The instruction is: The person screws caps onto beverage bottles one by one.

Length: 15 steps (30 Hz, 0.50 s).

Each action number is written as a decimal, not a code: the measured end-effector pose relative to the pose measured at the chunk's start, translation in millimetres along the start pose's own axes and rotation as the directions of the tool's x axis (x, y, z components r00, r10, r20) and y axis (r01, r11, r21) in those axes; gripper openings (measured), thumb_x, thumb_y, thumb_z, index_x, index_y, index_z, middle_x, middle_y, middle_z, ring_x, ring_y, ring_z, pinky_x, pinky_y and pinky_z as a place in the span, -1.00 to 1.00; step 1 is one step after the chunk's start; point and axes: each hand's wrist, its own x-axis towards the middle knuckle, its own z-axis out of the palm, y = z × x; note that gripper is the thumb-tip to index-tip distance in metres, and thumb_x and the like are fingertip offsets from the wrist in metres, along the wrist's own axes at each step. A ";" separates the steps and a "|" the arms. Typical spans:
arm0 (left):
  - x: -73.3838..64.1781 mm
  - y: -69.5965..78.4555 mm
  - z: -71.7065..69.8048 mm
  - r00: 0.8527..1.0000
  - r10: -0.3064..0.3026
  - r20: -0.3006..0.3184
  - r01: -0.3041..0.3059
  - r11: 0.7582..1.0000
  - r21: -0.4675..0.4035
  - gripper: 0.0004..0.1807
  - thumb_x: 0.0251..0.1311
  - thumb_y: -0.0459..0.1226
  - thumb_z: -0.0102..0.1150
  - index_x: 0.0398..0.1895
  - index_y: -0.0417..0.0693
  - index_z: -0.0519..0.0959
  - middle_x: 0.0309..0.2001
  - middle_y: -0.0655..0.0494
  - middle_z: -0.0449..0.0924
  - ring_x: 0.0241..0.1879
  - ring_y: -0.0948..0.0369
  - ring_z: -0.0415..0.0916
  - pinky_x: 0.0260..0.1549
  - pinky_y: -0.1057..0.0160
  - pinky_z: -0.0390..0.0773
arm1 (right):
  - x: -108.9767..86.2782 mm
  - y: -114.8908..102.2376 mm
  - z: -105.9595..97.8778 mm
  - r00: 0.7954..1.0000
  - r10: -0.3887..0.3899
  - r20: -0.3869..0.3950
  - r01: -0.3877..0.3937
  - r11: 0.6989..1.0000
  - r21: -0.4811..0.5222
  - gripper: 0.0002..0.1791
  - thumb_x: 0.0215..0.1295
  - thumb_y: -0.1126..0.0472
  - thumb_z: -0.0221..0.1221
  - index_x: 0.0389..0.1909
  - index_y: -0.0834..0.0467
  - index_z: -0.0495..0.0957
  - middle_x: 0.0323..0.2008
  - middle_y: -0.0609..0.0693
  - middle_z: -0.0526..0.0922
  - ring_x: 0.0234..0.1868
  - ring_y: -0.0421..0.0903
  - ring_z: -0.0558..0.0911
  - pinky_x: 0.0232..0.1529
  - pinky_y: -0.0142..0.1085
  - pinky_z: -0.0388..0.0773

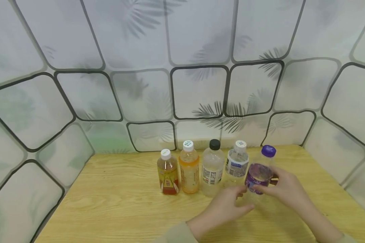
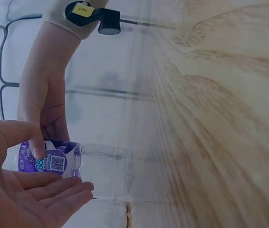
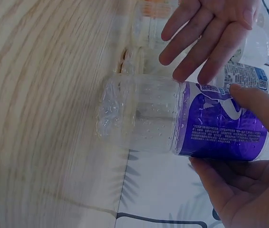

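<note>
A clear bottle with a purple label [image 1: 258, 173] and a purple cap [image 1: 268, 151] is at the right end of a row of bottles. My right hand [image 1: 290, 189] grips it around the label, thumb on one side and fingers on the other. My left hand [image 1: 226, 204] is close to the bottle's left side with fingers extended; in the right wrist view its fingertips [image 3: 208, 73] come up to the label's edge. Whether they touch is unclear. Just left of the gripped bottle stands a clear bottle [image 1: 237, 165] with a white cap and a blue-and-white label.
Further left in the row stand a clear bottle [image 1: 212, 165] with a black cap, an orange-tinted bottle [image 1: 189, 173] and a brownish drink bottle [image 1: 167, 175] with a yellow-red label. They rest on a wood-grain table [image 1: 115, 195]. Patterned walls [image 1: 146, 94] rise behind and at both sides.
</note>
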 end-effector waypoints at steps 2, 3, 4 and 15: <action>2.0 0.4 0.7 1.000 -0.011 0.003 0.011 1.000 -0.015 -0.37 0.38 -0.01 0.40 0.44 0.00 0.53 0.35 0.13 0.65 0.18 0.26 0.70 0.09 0.37 0.70 | 2.7 1.3 0.1 1.000 -0.004 -0.003 0.004 1.000 -0.009 -0.15 0.06 -0.04 0.63 0.22 0.44 0.57 -0.01 0.38 0.77 -0.08 0.27 0.81 -0.23 -0.20 0.81; 2.6 0.8 0.9 1.000 -0.017 0.004 0.017 1.000 -0.022 -0.37 0.38 -0.01 0.40 0.44 0.00 0.53 0.35 0.13 0.65 0.19 0.26 0.70 0.09 0.36 0.70 | 4.2 1.9 0.0 1.000 -0.004 -0.004 0.004 1.000 -0.013 -0.15 0.06 -0.03 0.63 0.22 0.44 0.56 0.00 0.38 0.76 -0.08 0.27 0.81 -0.24 -0.20 0.81; 3.2 1.2 1.2 1.000 -0.021 0.002 0.021 1.000 -0.021 -0.37 0.37 -0.01 0.40 0.44 -0.01 0.53 0.35 0.13 0.66 0.18 0.26 0.71 0.09 0.36 0.70 | 5.7 2.4 0.1 1.000 -0.004 -0.007 0.004 1.000 -0.021 -0.14 0.06 -0.03 0.63 0.22 0.44 0.56 0.00 0.39 0.76 -0.08 0.27 0.80 -0.25 -0.21 0.80; 12.7 1.3 11.0 0.999 -0.050 0.007 0.050 0.999 -0.013 -0.34 0.38 0.03 0.38 0.46 -0.02 0.51 0.32 0.12 0.68 0.19 0.28 0.69 0.12 0.36 0.69 | 18.0 8.3 0.6 1.000 0.015 -0.019 -0.015 1.000 -0.027 -0.17 0.14 0.00 0.59 0.22 0.49 0.52 0.04 0.49 0.71 -0.02 0.38 0.77 -0.16 -0.03 0.81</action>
